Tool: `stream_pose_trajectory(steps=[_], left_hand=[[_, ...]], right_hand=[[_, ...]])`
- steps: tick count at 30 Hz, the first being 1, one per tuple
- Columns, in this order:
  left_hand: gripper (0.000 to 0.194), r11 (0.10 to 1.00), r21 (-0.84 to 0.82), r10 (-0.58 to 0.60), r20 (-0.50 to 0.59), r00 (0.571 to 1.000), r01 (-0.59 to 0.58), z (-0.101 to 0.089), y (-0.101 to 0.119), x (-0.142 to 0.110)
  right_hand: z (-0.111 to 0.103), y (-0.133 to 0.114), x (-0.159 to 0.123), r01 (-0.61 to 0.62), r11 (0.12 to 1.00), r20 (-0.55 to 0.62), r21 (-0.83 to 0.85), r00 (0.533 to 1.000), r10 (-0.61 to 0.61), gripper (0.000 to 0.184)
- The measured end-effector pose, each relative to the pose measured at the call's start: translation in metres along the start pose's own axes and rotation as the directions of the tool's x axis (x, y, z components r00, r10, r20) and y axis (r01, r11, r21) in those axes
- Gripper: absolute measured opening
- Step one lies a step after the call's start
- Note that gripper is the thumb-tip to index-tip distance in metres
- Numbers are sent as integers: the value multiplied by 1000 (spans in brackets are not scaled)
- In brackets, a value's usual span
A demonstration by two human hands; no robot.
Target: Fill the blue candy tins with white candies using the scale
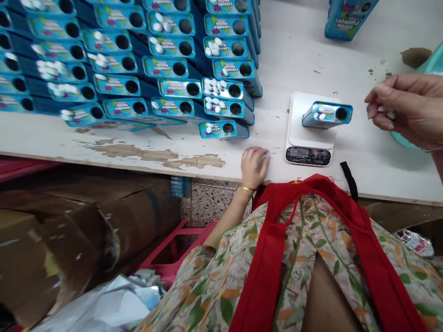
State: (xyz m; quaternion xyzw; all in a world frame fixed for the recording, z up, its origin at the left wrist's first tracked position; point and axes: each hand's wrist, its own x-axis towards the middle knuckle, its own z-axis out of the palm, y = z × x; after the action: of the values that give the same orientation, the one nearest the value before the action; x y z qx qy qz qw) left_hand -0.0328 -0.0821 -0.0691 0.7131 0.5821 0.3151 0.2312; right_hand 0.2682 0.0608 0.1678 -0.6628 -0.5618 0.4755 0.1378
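My right hand [408, 103] is raised to the right of a white digital scale [311, 131], fingertips pinched, with a small white candy [391, 115] showing between the fingers. On the scale stands a blue candy tin [327, 113], a round dark hole in its top and a few white candies lying beside the hole. The scale's small display is lit, but its digits are too blurred to read surely. My left hand [254, 166] rests on the table by its front edge, fingers loosely bent and apart, holding nothing. Nearest to it is another blue tin [219, 130] with candies on top.
Rows of blue tins [121, 62] fill the left of the white table [284, 55], many with white candies on top. Another tin [349, 20] stands at the back right. A turquoise basin [436, 62] is partly behind my right hand. Cardboard boxes [79, 230] sit below left.
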Motion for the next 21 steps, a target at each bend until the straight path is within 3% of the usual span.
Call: stream_pose_trajectory(steps=[4,7,13,17,21], left_hand=[[27,1000,-3,-28,18,999,28,0,1,1],[27,999,-8,-42,25,999,42,0,1,1],[27,999,12,-48,41,998,48,1,0,0],[25,1000,6,-6,-4,1000,6,2,0,0],[23,1000,-16,-5,-1,1000,5,3,-2,-1]], right_hand=[[-20,46,-2,-15,996,122,91,993,4,30],[-23,60,-8,26,998,130,61,991,-33,32],[3,24,-17,111,990,-27,-85,993,-114,12],[19,3,-9,139,956,-28,-258,988,-151,6],[25,-4,3,232,847,10,-479,966,-259,7]])
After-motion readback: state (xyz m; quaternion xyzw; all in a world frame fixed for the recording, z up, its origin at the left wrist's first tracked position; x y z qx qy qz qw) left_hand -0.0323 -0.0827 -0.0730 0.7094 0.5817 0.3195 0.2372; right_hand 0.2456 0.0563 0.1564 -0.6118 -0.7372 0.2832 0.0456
